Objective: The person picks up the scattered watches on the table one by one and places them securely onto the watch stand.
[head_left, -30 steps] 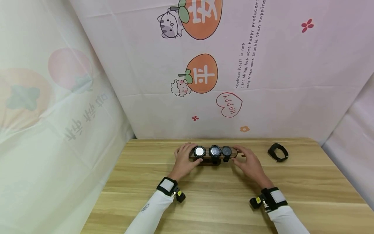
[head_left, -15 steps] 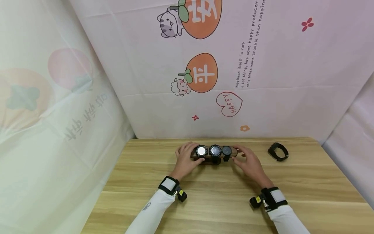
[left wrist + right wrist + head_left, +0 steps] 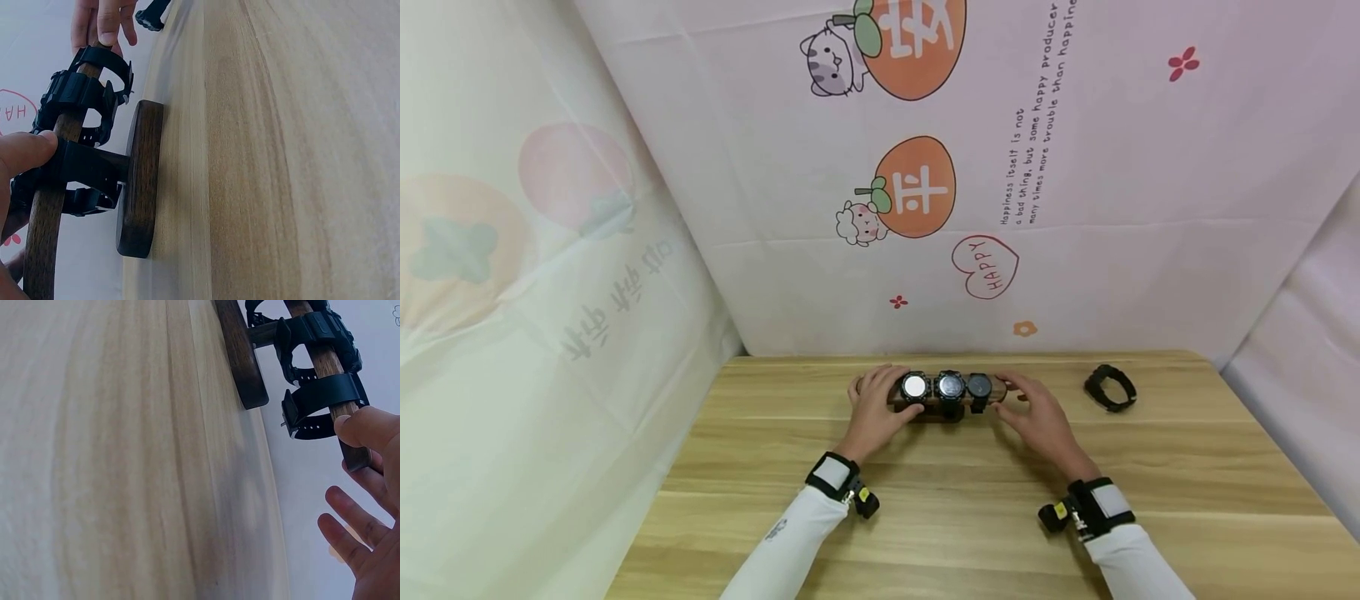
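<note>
A dark wooden watch stand (image 3: 999,390) with a T-shaped bar stands near the table's back edge. Three black watches hang on its bar: a bright-faced watch (image 3: 914,387) at the left, a middle watch (image 3: 951,386), and a right watch (image 3: 979,387) close beside it. My left hand (image 3: 874,408) pinches the left watch; in the left wrist view its thumb presses the strap (image 3: 84,164) against the bar, with fingers partly hidden behind. At the bar's right end, my right hand (image 3: 1039,417) grips the wood between thumb and index finger, its other fingers spread in the right wrist view.
Another black watch (image 3: 1096,387) lies with its strap looped on the wooden table (image 3: 955,517), right of my right hand. A printed white cloth (image 3: 1105,283) hangs behind the table's back edge, and another cloth (image 3: 647,400) runs along the left side.
My left hand and the bright-faced watch have shifted slightly right along the bar, nearer the middle watch. My right hand keeps its hold on the bar's end. The head view has shifted slightly.
</note>
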`<state>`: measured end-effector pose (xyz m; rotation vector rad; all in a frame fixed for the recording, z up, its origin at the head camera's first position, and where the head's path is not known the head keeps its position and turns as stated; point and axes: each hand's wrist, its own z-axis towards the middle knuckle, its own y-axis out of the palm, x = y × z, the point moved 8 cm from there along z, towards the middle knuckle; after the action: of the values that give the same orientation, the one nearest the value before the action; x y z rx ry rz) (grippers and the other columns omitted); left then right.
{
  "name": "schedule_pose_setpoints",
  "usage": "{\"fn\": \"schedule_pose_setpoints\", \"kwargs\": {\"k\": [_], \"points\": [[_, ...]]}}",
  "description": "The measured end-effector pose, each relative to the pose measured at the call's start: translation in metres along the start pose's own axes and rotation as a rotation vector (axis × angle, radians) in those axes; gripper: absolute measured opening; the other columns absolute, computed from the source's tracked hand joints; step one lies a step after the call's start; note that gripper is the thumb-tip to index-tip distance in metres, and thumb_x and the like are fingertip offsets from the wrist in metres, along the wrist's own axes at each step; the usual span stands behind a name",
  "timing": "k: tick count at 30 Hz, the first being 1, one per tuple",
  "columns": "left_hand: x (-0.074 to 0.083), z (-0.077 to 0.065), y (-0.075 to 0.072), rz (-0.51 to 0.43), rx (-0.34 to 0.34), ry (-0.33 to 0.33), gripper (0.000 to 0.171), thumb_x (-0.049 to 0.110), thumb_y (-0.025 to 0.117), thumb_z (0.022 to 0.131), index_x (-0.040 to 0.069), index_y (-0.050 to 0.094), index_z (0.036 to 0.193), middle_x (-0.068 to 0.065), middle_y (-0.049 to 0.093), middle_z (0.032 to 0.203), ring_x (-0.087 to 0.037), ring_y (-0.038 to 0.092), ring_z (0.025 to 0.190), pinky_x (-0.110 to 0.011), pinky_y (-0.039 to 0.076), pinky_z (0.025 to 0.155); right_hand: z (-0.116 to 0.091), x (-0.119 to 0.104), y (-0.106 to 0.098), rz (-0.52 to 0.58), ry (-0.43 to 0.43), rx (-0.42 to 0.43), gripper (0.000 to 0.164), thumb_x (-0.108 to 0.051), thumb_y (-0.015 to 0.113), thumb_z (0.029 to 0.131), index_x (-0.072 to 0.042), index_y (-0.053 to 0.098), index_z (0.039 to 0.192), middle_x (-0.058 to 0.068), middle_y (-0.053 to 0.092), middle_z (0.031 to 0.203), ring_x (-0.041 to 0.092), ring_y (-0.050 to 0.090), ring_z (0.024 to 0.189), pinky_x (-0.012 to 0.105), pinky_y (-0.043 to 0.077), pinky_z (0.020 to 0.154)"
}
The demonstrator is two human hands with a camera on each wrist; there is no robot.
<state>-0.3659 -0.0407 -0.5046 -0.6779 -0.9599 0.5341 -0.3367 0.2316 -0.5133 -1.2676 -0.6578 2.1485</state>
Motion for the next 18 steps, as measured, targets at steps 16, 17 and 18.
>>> {"fn": "schedule_pose_setpoints", "kwargs": {"k": [16, 17, 18], "points": [[-0.001, -0.0021, -0.0013, -0.037, -0.007, 0.04, 0.073, 0.035, 0.089, 0.088, 0.017, 0.056, 0.152, -0.009, 0.06, 0.154, -0.033, 0.047, 0.147, -0.065, 0.021, 0.123, 0.0001, 0.0017, 0.001, 0.005, 0.026, -0.016, 0.057, -0.004, 0.08, 0.094, -0.002, 0.059, 0.147, 0.022, 0.067, 0.138, 0.042, 0.063, 0.123, 0.063, 0.057, 0.1], [-0.0015, -0.0024, -0.0011, -0.04, -0.01, 0.041, 0.074, 0.034, 0.089, 0.089, 0.017, 0.056, 0.153, -0.009, 0.06, 0.154, -0.033, 0.047, 0.147, -0.065, 0.021, 0.123, 0.0001, 0.0018, 0.0009, 0.004, 0.026, -0.017, 0.057, -0.004, 0.08, 0.094, -0.002, 0.059, 0.147, 0.022, 0.067, 0.138, 0.042, 0.063, 0.122, 0.063, 0.057, 0.1], [-0.0021, -0.0026, -0.0007, -0.039, -0.015, 0.042, 0.074, 0.034, 0.088, 0.089, 0.017, 0.055, 0.153, -0.009, 0.059, 0.154, -0.033, 0.047, 0.147, -0.065, 0.021, 0.124, 0.0, 0.0019, 0.0009, 0.002, 0.025, -0.017, 0.057, -0.004, 0.08, 0.094, -0.002, 0.059, 0.147, 0.022, 0.067, 0.138, 0.042, 0.063, 0.122, 0.063, 0.057, 0.1]]}}
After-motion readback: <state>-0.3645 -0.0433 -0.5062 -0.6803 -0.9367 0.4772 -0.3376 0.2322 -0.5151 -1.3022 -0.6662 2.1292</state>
